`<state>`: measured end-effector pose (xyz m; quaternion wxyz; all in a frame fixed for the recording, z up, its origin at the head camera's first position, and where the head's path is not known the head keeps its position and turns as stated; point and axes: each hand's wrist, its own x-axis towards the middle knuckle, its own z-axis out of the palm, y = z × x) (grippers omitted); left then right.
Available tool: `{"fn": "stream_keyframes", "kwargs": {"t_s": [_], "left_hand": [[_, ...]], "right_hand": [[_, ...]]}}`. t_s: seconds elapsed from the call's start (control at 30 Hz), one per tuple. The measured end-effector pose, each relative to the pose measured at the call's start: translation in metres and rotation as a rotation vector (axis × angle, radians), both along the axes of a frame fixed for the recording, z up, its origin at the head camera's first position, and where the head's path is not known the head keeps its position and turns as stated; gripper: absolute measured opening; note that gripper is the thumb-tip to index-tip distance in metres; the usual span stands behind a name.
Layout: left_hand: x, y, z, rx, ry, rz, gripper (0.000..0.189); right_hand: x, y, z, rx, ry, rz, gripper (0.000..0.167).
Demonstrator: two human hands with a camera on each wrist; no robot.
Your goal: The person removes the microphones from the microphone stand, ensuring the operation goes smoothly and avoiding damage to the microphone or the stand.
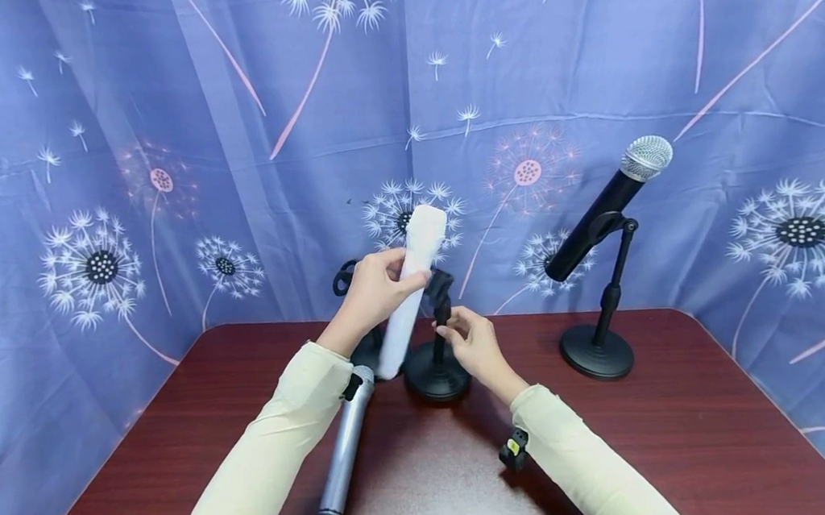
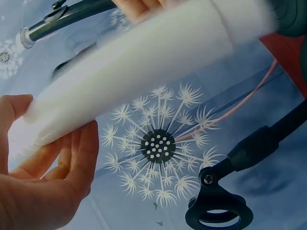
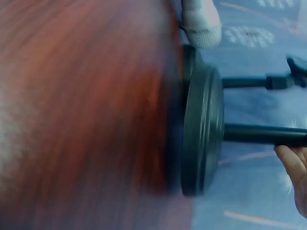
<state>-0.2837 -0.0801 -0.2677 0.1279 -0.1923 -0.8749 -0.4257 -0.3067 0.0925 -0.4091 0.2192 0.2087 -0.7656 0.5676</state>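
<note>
My left hand grips a white microphone by its upper part, thumb on one side and fingers on the other. The microphone is tilted, wider head up; it blurs in the left wrist view, where the left hand holds one end. Just right of it stands a black microphone stand, its clip at the top beside the microphone's body. My right hand pinches this stand's pole below the clip. In the right wrist view, the fingers meet the pole.
A silver microphone lies on the dark red table, left of the hands. Behind the left hand is another black stand with a ring-shaped clip. At right, a black microphone rests in a third stand. A blue patterned curtain hangs behind.
</note>
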Motion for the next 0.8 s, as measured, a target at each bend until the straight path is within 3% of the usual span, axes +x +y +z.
{"fn": "stream_keyframes", "kwargs": {"t_s": [0.1, 0.27, 0.8], "left_hand": [[0.002, -0.002, -0.003, 0.016, -0.029, 0.002, 0.023], [0.003, -0.003, -0.008, 0.032, -0.057, 0.044, 0.027], [0.01, -0.007, -0.026, -0.07, -0.18, 0.16, 0.046]], "right_hand": [[-0.002, 0.005, 0.001, -0.035, -0.018, -0.018, 0.007], [-0.006, 0.009, 0.007, 0.002, -0.015, -0.054, 0.009], [-0.016, 0.008, 0.006, -0.038, -0.052, -0.125, 0.012]]}}
